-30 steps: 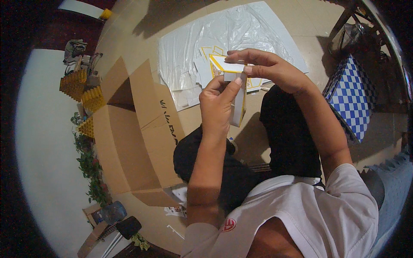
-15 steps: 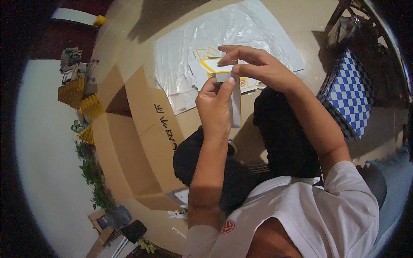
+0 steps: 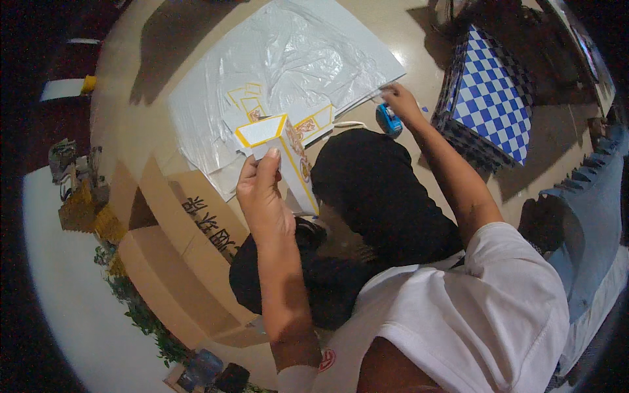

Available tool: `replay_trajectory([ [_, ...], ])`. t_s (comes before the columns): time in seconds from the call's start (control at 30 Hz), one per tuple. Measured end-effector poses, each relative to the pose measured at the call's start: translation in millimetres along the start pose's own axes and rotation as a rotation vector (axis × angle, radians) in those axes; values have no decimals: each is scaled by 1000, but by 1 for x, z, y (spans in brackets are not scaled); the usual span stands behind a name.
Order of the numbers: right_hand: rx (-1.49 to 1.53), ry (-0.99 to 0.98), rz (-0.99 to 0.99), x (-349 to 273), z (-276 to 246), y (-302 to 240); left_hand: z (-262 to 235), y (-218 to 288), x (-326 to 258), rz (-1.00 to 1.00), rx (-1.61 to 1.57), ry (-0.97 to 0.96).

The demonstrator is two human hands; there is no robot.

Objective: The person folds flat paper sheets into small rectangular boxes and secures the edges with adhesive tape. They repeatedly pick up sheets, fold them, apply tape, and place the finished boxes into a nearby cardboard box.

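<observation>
A small folded paper box [image 3: 288, 152], white with yellow borders and a printed picture, is held up in my left hand [image 3: 264, 187]. My thumb presses on its near side, and the box stands tilted with its long side toward my knees. Out to the right, my right hand [image 3: 403, 103] reaches down by a blue tape dispenser [image 3: 388, 120] on the floor beside my knee. Its small, blurred fingers are right at the dispenser's upper end; whether they grip it cannot be made out. Flat box blanks [image 3: 314, 124] with yellow borders lie beyond the held box.
A large white board under clear plastic film [image 3: 288, 59] lies ahead on the floor. An open cardboard carton [image 3: 177, 275] stands at my left. Stacked blue-and-white checkered sheets [image 3: 491, 98] are at my right, near a chair with blue cloth [image 3: 590, 190].
My right hand has left the paper box and moved right and down to the blue tape dispenser. My left hand still holds the box. The view has shifted to the right.
</observation>
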State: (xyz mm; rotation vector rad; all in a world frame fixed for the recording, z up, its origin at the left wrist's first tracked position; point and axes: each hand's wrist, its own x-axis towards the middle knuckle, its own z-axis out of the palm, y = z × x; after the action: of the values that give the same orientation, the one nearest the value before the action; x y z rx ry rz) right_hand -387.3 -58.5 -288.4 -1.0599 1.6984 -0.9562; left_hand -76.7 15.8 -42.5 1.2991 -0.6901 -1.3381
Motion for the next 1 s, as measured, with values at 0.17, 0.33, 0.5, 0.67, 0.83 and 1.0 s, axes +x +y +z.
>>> replay_trajectory([
  [0.17,-226,8,275,-27,2,102,9,6,-4,-12,24,61],
  [0.33,-308,15,288,-20,1,153,10,-4,4,-57,27,69],
  [0.5,-287,68,398,-15,15,132,6,-8,7,-74,24,102],
  [0.67,-267,48,349,-6,5,157,14,-8,9,-83,42,85],
  [0.83,73,-43,501,4,10,162,16,-9,11,-87,43,105],
  [1.0,53,-153,484,4,1,161,13,-11,12,-61,81,96],
])
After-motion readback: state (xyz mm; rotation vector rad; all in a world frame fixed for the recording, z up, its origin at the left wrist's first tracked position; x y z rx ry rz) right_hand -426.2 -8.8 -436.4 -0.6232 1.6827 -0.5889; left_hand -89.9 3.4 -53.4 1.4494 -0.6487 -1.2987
